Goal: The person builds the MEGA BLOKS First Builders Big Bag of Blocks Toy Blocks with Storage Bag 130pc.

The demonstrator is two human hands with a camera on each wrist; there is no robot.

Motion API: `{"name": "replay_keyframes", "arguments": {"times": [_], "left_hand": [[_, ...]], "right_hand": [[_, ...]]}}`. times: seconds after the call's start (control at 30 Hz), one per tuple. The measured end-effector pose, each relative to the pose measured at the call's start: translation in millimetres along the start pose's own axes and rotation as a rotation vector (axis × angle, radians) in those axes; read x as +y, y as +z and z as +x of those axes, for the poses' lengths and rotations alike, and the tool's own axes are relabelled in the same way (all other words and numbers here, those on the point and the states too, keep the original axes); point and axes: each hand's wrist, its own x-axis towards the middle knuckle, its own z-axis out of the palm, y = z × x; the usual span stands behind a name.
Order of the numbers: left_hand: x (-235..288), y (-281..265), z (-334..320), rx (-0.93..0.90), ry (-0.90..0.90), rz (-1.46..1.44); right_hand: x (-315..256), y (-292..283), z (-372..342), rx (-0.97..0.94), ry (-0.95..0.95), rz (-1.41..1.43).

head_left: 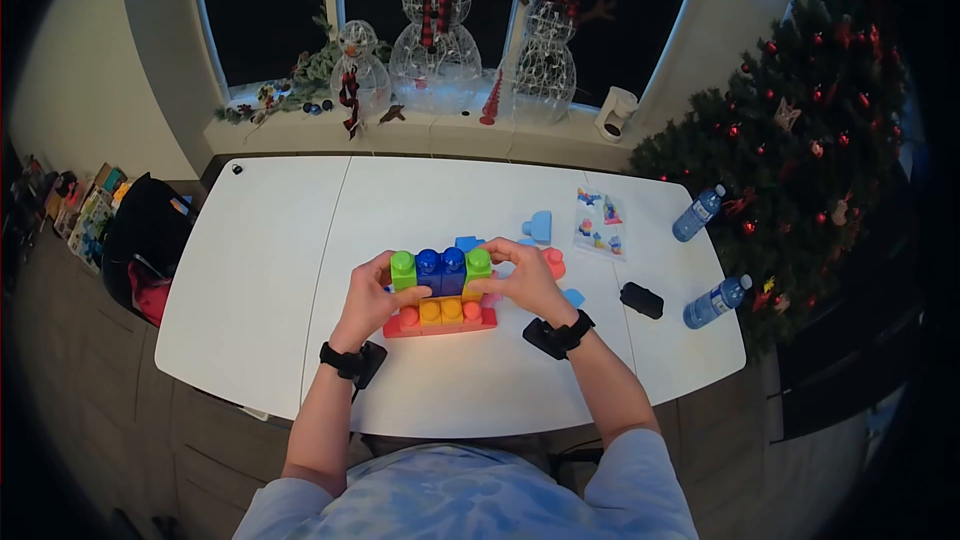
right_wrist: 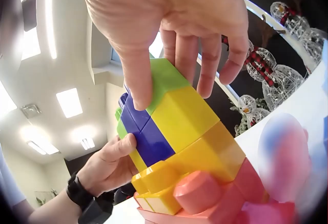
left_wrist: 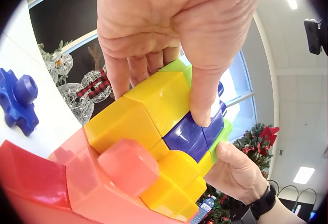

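A stacked structure of toy building blocks stands on the table in front of me. Its base is a row of coral-red blocks, with yellow blocks above. Blue blocks sit in the middle of the top, between a green block on the left and another green block on the right. My left hand grips the upper left end, its thumb pressed on the near face at a blue block. My right hand holds the upper right end, thumb in front and fingers behind.
Behind and right of the structure lie a light blue block and a coral piece. A blue gear-shaped piece is on the table too. Farther right are a picture sheet, a black case and two water bottles.
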Motion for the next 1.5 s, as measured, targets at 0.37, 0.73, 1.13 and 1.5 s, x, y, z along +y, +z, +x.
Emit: {"name": "replay_keyframes", "arguments": {"times": [0.37, 0.73, 1.13, 1.5], "left_hand": [[-3.5, -0.7, 0.8, 0.001, -0.001, 0.009], [3.8, -6.5, -0.3, -0.006, -0.06, 0.048], [0.5, -8.5, -0.3, -0.011, -0.028, 0.008], [3.6, -6.8, -1.7, -0.003, -0.032, 0.026]], "right_hand": [[-1.3, 0.3, 2.4, 0.0, -0.053, 0.032], [29.3, -56.6, 42.6, -0.282, -0.121, -0.366], [82.7, -16.1, 37.9, -0.476, -0.004, -0.716], [46.6, -135.7, -6.8, 0.112, 0.113, -0.739]]}}
